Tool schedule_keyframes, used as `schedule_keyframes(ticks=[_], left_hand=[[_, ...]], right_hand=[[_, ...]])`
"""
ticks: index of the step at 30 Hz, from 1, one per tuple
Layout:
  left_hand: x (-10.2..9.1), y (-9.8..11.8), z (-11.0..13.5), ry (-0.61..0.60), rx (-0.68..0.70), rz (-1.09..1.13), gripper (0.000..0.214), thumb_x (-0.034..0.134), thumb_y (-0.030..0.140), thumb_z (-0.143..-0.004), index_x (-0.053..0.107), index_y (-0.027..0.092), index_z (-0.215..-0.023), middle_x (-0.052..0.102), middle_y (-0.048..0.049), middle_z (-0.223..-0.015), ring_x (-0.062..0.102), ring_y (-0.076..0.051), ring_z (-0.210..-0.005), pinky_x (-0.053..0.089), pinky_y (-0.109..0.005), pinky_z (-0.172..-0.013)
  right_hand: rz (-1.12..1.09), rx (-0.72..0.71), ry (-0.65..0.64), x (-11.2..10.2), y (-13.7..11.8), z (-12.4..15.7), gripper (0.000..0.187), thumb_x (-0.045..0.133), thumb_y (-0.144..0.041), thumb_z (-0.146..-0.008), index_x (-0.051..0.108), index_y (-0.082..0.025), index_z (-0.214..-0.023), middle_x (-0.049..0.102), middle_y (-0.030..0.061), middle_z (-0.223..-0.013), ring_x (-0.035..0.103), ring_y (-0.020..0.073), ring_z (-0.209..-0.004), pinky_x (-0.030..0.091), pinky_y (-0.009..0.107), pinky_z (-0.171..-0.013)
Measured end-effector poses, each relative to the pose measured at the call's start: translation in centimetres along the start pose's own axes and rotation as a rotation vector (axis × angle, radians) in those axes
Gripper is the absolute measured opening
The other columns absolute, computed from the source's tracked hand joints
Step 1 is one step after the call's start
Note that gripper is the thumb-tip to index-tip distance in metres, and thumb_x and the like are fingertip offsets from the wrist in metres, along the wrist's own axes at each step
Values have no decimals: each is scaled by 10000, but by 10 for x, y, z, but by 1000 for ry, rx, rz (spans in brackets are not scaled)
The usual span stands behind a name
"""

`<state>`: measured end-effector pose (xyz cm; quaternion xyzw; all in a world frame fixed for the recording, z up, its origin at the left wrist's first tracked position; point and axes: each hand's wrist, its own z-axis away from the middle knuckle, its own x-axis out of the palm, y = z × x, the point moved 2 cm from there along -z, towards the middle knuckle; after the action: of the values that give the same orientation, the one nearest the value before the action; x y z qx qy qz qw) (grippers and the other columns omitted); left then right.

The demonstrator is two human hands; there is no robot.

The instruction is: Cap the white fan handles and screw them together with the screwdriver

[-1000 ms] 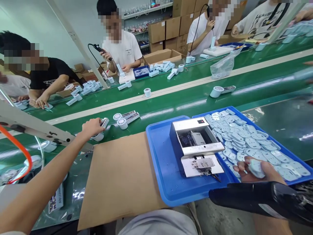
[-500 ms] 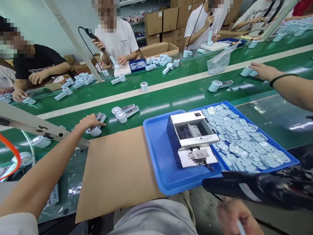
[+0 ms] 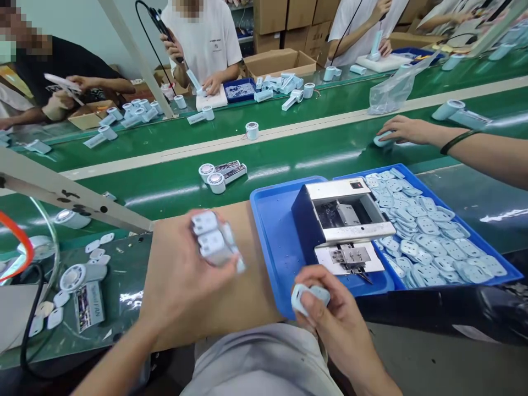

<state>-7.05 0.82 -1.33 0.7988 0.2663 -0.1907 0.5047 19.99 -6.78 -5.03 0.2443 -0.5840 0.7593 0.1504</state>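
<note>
My left hand is closed around light-blue handheld fan bodies, raised above the brown cardboard sheet. They are blurred; two blocky ends with dark slots face me, and how many bodies there are I cannot tell. In front of my lap, my right hand pinches a couple of small light-blue oval plates with slots, between thumb and fingers. Just beyond it a metal desktop machine with an open top window stands on a blue tray.
Right of the machine, another blue tray holds many oval plates. Two fan bodies lie on the green belt. A fan body and loose plates lie at left by a metal post. A co-worker's hand reaches in from the right.
My left hand has lifted fan bodies off the belt and brought them over the cardboard. My right hand has risen from low right to the machine's front, its oval plates now visible.
</note>
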Motion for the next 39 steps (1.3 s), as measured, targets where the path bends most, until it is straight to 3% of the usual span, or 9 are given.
schedule_keyframes(ticks=[5, 9, 13, 19, 23, 26, 29, 32, 39], left_hand=[[59, 14, 64, -125, 73, 275, 897, 866, 140, -790, 460, 352, -1561, 718, -106, -1366, 808, -326, -1186, 728, -489, -920], [76, 13, 77, -144, 74, 400, 895, 768, 98, -773, 437, 338, -1569, 648, -152, -1474, 756, -359, -1321, 715, -549, -1004], [88, 14, 83, -117, 86, 491, 981, 757, 65, -745, 353, 345, -1594, 599, -154, -1445, 724, -356, -1307, 704, -556, -979], [93, 15, 84, -108, 171, 551, 1236, 808, 5, -768, 150, 439, -1719, 551, -127, -1437, 711, -318, -1297, 707, -552, -988], [90, 14, 81, -129, 206, 600, 1166, 820, 3, -798, 219, 497, -1667, 531, -108, -1465, 760, -252, -1143, 730, -431, -835], [90, 12, 80, -130, 213, 614, 1050, 847, 16, -822, 297, 507, -1570, 548, -87, -1476, 773, -254, -1147, 730, -431, -846], [93, 10, 79, -118, 218, 605, 924, 839, 43, -823, 347, 481, -1471, 568, -84, -1496, 751, -296, -1227, 709, -482, -893], [97, 10, 79, -91, 214, 600, 819, 812, 67, -821, 375, 446, -1401, 585, -78, -1464, 712, -299, -1228, 669, -495, -901], [105, 14, 81, -58, 182, 629, 727, 911, 268, -933, 371, 418, -1397, 565, -96, -1451, 690, -317, -1274, 632, -511, -926]], right_hand=[[159, -111, 58, 16, -23, -35, 241, 907, -478, -1044, 825, -252, -1066, 557, -16, -868, 416, 36, -601, 384, 146, -527], [321, -97, -119, 30, -40, -52, 163, 936, -399, -1011, 875, -251, -1044, 639, 27, -1042, 518, 63, -681, 379, 190, -526], [557, -80, -207, 40, -47, -60, 154, 904, -399, -1037, 885, -248, -1056, 665, 32, -1050, 641, 106, -867, 460, 212, -694], [586, 131, -265, 50, -44, -61, 371, 914, -498, -1006, 718, -183, -988, 704, 30, -1032, 652, 143, -923, 556, 223, -787], [453, 233, -265, 50, -33, -57, 393, 995, -432, -929, 707, -170, -984, 631, -15, -872, 572, 98, -768, 505, 175, -687], [365, 125, -163, 43, -22, -52, 352, 1010, -339, -896, 726, -187, -1039, 557, -32, -865, 543, 85, -731, 471, 163, -646], [276, -36, -55, 31, -22, -45, 250, 810, -459, -1032, 746, -228, -1105, 570, 12, -954, 554, 121, -843, 521, 192, -758], [205, -145, 13, 20, -32, -37, 158, 707, -391, -1044, 796, -270, -1095, 552, 39, -940, 535, 152, -894, 525, 214, -823], [419, -118, -25, 27, -49, -15, 127, 851, -385, -1095, 918, -420, -1197, 681, 47, -1135, 641, 136, -966, 549, 240, -834]])
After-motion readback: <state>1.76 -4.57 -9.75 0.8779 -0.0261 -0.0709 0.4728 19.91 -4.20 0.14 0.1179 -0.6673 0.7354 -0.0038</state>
